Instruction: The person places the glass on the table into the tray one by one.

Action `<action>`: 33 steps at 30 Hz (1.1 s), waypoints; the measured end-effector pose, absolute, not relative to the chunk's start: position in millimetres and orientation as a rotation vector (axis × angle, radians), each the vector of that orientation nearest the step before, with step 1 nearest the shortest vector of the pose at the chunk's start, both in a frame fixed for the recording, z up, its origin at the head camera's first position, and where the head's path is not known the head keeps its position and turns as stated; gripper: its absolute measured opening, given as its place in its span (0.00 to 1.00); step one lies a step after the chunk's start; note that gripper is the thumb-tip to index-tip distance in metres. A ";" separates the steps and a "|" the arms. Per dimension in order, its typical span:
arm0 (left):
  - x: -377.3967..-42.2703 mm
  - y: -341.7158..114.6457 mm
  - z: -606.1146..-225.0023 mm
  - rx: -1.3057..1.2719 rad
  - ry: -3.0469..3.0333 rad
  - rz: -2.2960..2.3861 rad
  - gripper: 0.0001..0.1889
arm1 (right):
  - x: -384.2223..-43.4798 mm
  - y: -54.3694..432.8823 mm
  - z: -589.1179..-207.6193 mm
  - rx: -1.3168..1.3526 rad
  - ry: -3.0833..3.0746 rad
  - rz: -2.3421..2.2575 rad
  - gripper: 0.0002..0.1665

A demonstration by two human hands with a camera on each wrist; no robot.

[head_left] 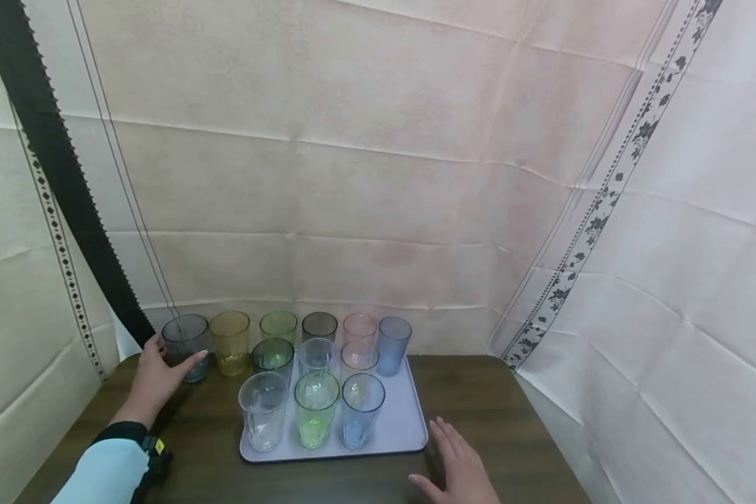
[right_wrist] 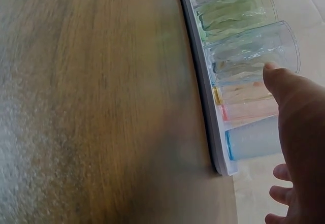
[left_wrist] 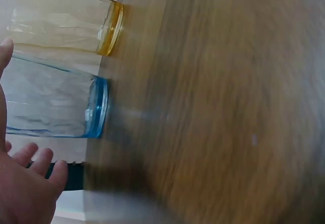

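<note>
At the table's back left stands a bluish clear glass (head_left: 185, 343). My left hand (head_left: 155, 381) is around its near side, thumb and fingers spread on either side of it. The left wrist view shows the blue base (left_wrist: 97, 107) on the table and the fingers (left_wrist: 43, 160) apart from the wall. Right beside it is an amber glass (head_left: 229, 343). My right hand (head_left: 456, 465) hovers with extended fingers off the tray's front right corner, holding nothing. Several tinted glasses fill the white tray (head_left: 406, 427), including a green glass (head_left: 316, 413) and a light-blue glass (head_left: 360, 413) in front.
On the tray's back right stands a blue glass (head_left: 393, 346), next to a pink glass (head_left: 359, 327). A clear glass (head_left: 263, 413) is at the front left. Behind the wooden table (head_left: 479, 392) hangs a pale cloth (head_left: 378, 196), with a black strip (head_left: 69, 175) at left.
</note>
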State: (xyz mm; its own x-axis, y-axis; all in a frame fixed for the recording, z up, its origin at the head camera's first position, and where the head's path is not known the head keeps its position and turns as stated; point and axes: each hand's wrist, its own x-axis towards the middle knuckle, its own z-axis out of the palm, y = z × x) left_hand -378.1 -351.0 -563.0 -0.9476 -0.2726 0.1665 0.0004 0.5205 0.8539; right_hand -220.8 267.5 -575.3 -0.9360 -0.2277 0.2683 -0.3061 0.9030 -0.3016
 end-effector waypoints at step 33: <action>-247.5 -323.5 -532.5 -0.095 -2.550 -1.352 0.40 | -214.6 266.4 -561.7 0.320 -2.844 0.922 0.66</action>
State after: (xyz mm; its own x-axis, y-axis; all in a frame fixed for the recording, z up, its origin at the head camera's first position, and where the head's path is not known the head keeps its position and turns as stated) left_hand -247.5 -323.5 -532.5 -0.9657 -0.0607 0.2524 0.1748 0.5666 0.8052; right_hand -214.6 266.4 -561.7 -0.9683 -0.1593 0.1926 -0.2420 0.7903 -0.5629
